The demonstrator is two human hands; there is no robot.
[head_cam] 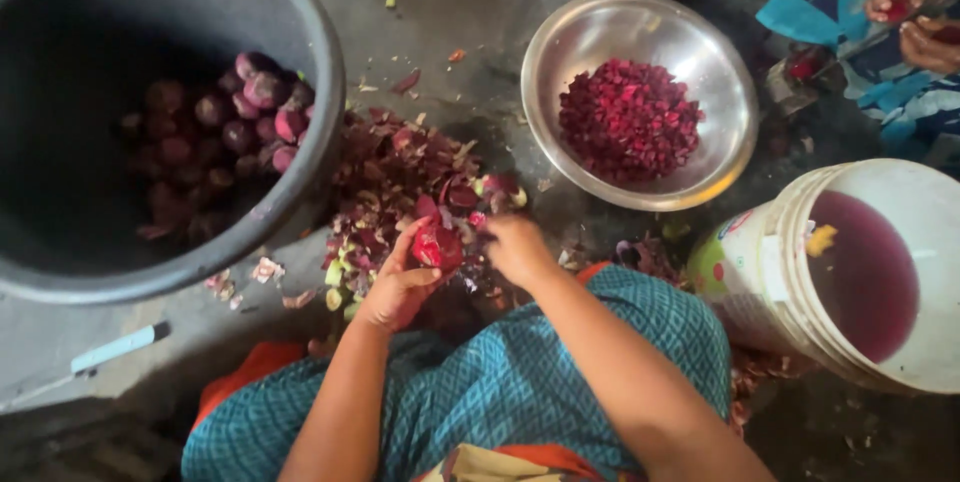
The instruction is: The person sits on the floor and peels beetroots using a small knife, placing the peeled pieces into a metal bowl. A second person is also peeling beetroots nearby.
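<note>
While the left hand (395, 290) is cupping a glossy, half-peeled red beet (437, 245) over the heap of ragged peelings (400, 177), the right hand (517, 247) is curling in beside it, its grip impossible to read. A shiny steel bowl (560, 42) is holding diced red cubes; the big dark tub (60, 82) is swallowing round beets in shadow. A white bucket (770, 282) of purple liquid is running off frame.
</note>
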